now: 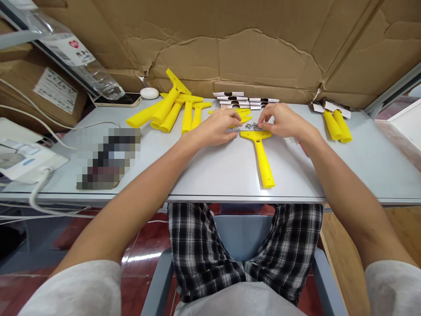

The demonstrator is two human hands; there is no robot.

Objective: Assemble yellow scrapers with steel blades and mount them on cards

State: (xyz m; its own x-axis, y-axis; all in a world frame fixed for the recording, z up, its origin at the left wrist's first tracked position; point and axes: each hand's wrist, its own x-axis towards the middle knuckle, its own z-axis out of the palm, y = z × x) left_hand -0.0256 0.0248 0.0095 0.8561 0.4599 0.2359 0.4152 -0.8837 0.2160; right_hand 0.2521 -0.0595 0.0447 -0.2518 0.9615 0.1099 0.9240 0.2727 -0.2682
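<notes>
A yellow scraper handle (263, 164) lies on the desk in front of me, its wide head away from me and its grip towards me. Just beyond the head is a small pile of metal screws (252, 126). My right hand (279, 119) is at the pile's right side, thumb and forefinger pinched together; whatever is between them is too small to make out. To the left of the pile, my left hand (219, 126) rests with thumb and fingers apart, holding nothing visible. Its fingertips are beside small flat yellow pieces (245, 113), partly covered by the hand.
More yellow handles (169, 109) are heaped at the back left. Stacked blades in white-and-black sleeves (232, 100) lie by the cardboard wall (256, 52). Two yellow scrapers with sleeved heads (338, 125) are at right. A plastic bottle (82, 57) leans over a phone (131, 100) at left.
</notes>
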